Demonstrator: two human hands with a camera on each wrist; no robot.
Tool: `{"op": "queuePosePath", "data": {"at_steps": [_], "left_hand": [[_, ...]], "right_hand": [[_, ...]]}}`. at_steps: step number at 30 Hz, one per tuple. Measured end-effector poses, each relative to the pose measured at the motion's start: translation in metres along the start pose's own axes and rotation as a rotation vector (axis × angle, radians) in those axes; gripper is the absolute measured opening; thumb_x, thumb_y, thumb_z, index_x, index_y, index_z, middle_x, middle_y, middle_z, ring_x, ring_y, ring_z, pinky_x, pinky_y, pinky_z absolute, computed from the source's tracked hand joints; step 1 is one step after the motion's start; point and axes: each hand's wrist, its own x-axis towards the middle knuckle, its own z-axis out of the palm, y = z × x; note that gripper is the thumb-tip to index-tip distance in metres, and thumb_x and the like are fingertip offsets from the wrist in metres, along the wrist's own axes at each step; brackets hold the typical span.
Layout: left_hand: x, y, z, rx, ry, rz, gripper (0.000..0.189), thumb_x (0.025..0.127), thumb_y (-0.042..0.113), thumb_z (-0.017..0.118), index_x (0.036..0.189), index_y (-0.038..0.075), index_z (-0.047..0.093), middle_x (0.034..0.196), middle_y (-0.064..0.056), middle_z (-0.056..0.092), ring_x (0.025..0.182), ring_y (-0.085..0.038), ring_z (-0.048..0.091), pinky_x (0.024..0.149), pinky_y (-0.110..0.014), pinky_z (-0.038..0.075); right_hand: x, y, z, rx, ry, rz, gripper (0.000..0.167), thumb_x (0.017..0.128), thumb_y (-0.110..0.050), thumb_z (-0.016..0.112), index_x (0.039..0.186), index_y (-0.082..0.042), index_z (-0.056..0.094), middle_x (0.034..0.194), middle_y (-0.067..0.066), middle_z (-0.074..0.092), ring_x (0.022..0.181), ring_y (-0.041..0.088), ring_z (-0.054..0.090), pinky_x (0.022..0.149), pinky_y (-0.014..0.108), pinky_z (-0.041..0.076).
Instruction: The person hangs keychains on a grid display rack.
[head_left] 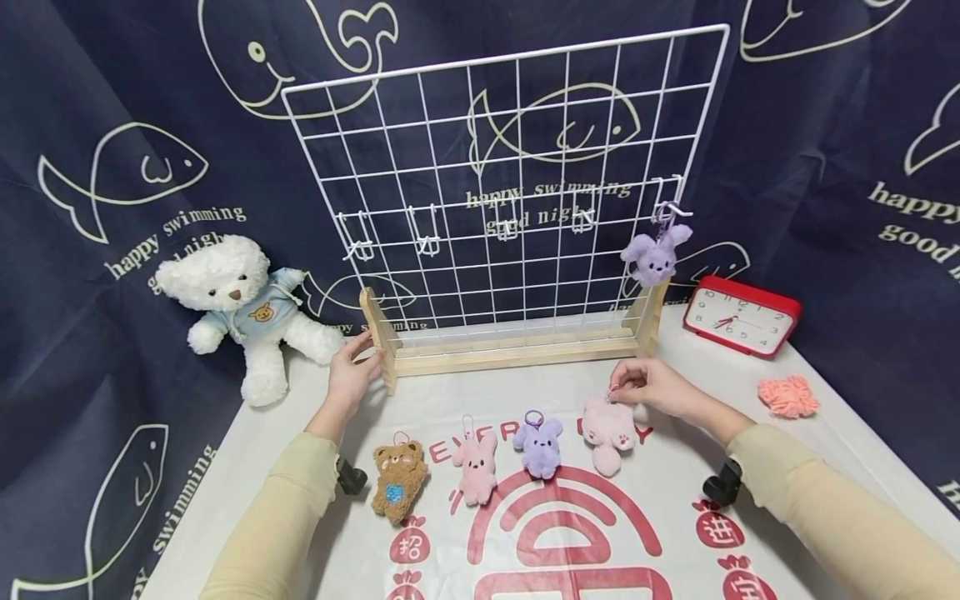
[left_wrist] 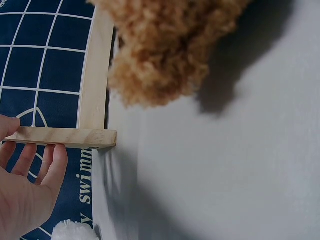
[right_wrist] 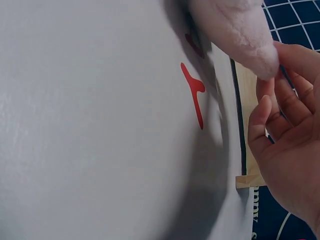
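My left hand (head_left: 351, 379) grips the wooden side post (head_left: 380, 337) of a white wire grid rack (head_left: 517, 108); in the left wrist view the thumb lies on one face and the fingers on the other. With my right hand (head_left: 654, 390) I pinch the small ring at the top of a pale pink plush keychain (head_left: 606, 437), low over the table. To its left lie a purple bunny keychain (head_left: 541, 450), a pink bunny keychain (head_left: 476, 471) and a brown bear keychain (head_left: 400, 483). Another purple bunny keychain (head_left: 654, 260) hangs from the rack's rightmost hook (head_left: 667, 210).
Several white hooks (head_left: 427, 242) without keychains line the grid. A white teddy bear (head_left: 255, 312) in a blue top sits left of the rack. On the right are a red clock (head_left: 742, 317) and a coral fluffy item (head_left: 787, 397). A dark patterned cloth (head_left: 135, 75) hangs behind.
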Motion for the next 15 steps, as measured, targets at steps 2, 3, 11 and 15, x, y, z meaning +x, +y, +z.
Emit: {"op": "queuePosePath", "data": {"at_steps": [2, 3, 11, 15], "left_hand": [[0.0, -0.001, 0.0, -0.004, -0.001, 0.004, 0.057, 0.1, 0.004, 0.065, 0.153, 0.002, 0.044, 0.148, -0.024, 0.049, 0.117, -0.03, 0.058, 0.084, -0.019, 0.058], [0.001, -0.001, 0.0, -0.006, -0.001, 0.006, 0.057, 0.1, 0.004, 0.065, 0.153, 0.002, 0.045, 0.148, -0.024, 0.049, 0.117, -0.03, 0.058, 0.084, -0.019, 0.058], [0.003, -0.005, 0.0, -0.008, 0.004, 0.018, 0.055, 0.1, 0.003, 0.064, 0.152, 0.001, 0.046, 0.146, -0.025, 0.051, 0.119, -0.035, 0.058, 0.082, -0.017, 0.058], [0.002, -0.005, 0.001, -0.007, 0.003, 0.02, 0.055, 0.1, 0.002, 0.064, 0.152, 0.001, 0.046, 0.146, -0.025, 0.05, 0.122, -0.039, 0.057, 0.083, -0.019, 0.058]], "right_hand": [[0.0, -0.002, 0.0, 0.002, 0.017, 0.017, 0.01, 0.088, 0.003, 0.076, 0.092, 0.004, 0.066, 0.083, 0.008, 0.069, 0.076, 0.009, 0.061, 0.067, 0.018, 0.053], [0.0, -0.003, 0.001, 0.004, 0.024, 0.021, 0.01, 0.088, 0.002, 0.076, 0.092, 0.004, 0.067, 0.083, 0.008, 0.068, 0.076, 0.009, 0.061, 0.067, 0.018, 0.053], [0.004, -0.01, 0.002, 0.017, 0.076, -0.02, 0.013, 0.088, 0.004, 0.076, 0.095, 0.006, 0.066, 0.083, 0.006, 0.067, 0.076, 0.01, 0.061, 0.067, 0.018, 0.054], [0.007, -0.015, 0.002, 0.04, 0.102, -0.055, 0.017, 0.087, 0.007, 0.075, 0.099, 0.01, 0.064, 0.084, 0.008, 0.068, 0.077, 0.01, 0.063, 0.068, 0.018, 0.056]]}}
